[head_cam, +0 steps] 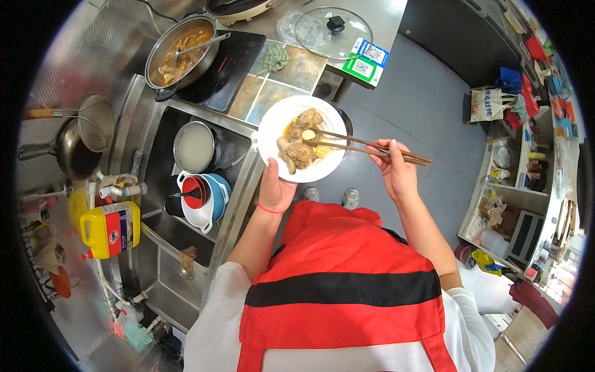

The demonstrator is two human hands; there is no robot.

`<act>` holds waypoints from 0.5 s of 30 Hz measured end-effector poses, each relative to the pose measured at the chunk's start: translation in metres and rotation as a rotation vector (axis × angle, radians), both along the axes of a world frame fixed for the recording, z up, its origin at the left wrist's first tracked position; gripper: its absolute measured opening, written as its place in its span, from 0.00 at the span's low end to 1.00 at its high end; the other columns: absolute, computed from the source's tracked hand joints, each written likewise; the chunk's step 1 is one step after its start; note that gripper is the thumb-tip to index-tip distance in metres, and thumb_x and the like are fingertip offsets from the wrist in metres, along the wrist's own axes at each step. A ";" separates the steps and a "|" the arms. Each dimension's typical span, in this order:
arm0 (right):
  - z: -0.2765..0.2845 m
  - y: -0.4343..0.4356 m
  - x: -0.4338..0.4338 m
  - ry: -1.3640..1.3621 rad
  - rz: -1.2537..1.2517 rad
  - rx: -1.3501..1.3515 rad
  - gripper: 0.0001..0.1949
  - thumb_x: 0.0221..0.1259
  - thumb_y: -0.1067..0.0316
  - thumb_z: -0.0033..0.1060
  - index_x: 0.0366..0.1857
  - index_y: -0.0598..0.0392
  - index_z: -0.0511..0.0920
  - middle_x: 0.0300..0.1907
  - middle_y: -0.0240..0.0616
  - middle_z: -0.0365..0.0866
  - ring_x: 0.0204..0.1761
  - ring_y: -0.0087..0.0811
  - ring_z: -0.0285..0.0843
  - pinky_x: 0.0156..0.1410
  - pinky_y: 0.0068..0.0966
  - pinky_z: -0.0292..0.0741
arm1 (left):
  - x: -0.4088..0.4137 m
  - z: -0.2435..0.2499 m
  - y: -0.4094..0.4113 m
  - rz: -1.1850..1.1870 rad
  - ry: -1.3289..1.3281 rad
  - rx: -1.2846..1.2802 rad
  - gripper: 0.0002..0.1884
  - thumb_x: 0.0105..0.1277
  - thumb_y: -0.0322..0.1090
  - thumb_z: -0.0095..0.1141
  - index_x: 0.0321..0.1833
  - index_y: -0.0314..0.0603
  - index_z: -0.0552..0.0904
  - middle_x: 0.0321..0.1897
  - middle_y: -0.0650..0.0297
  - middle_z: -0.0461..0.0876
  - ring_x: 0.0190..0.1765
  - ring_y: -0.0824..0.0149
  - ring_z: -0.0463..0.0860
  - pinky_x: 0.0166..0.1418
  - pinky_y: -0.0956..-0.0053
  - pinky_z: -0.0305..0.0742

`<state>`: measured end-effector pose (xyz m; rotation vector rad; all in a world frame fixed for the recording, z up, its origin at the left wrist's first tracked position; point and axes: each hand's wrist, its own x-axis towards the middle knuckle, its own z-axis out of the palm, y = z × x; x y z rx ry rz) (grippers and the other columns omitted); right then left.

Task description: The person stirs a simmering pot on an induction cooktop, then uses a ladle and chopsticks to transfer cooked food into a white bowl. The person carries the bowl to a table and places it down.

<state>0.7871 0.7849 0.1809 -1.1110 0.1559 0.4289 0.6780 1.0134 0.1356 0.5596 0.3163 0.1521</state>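
Observation:
A white plate (332, 116) is held by its near left rim in my left hand (276, 188). Pieces of cooked meat (298, 156) lie on it with some brownish sauce and yellow bits. My right hand (395, 169) grips a pair of brown wooden chopsticks (358, 145). Their tips reach over the plate, at a small pale yellow round piece of food (308, 135). I cannot tell whether the tips pinch that piece or only touch it.
A steel pan of stew (186, 46) with a ladle stands on a black induction cooktop (232, 65). A glass lid (320, 35) rests on the counter by a crumpled green cloth (273, 59). To the left, a sink (153, 186) holds a pot (194, 146) and stacked colanders (204, 211).

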 end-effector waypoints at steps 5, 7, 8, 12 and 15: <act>-0.010 -0.004 0.002 0.088 -0.035 0.099 0.14 0.71 0.59 0.47 0.41 0.60 0.75 0.43 0.41 0.79 0.49 0.38 0.80 0.53 0.28 0.80 | 0.000 -0.001 0.002 -0.008 0.007 0.056 0.40 0.66 0.59 0.48 0.73 0.44 0.53 0.71 0.60 0.58 0.72 0.58 0.60 0.73 0.56 0.58; -0.009 -0.007 0.004 0.117 -0.048 0.148 0.14 0.71 0.58 0.47 0.41 0.60 0.75 0.43 0.41 0.79 0.49 0.38 0.81 0.53 0.27 0.80 | -0.001 -0.004 0.006 -0.022 0.019 0.044 0.40 0.67 0.61 0.44 0.73 0.44 0.53 0.72 0.61 0.58 0.72 0.58 0.60 0.74 0.56 0.56; -0.007 -0.010 0.005 0.113 -0.060 0.160 0.14 0.71 0.58 0.46 0.41 0.60 0.75 0.43 0.41 0.79 0.49 0.38 0.81 0.53 0.27 0.80 | -0.002 -0.005 0.008 0.002 0.036 0.029 0.40 0.67 0.61 0.45 0.73 0.44 0.52 0.72 0.61 0.58 0.72 0.58 0.59 0.74 0.56 0.56; 0.003 -0.018 0.011 0.070 -0.106 0.181 0.14 0.72 0.59 0.46 0.42 0.60 0.75 0.46 0.40 0.78 0.50 0.38 0.80 0.54 0.27 0.80 | -0.012 -0.011 0.026 0.055 0.039 0.019 0.39 0.67 0.60 0.45 0.74 0.45 0.52 0.72 0.61 0.56 0.73 0.58 0.57 0.74 0.56 0.53; 0.012 -0.015 0.016 0.023 -0.114 0.085 0.16 0.73 0.58 0.43 0.46 0.61 0.75 0.51 0.42 0.76 0.54 0.38 0.78 0.55 0.27 0.79 | -0.022 -0.008 0.040 0.076 0.051 0.034 0.39 0.67 0.60 0.46 0.74 0.45 0.52 0.72 0.62 0.57 0.73 0.58 0.58 0.74 0.56 0.54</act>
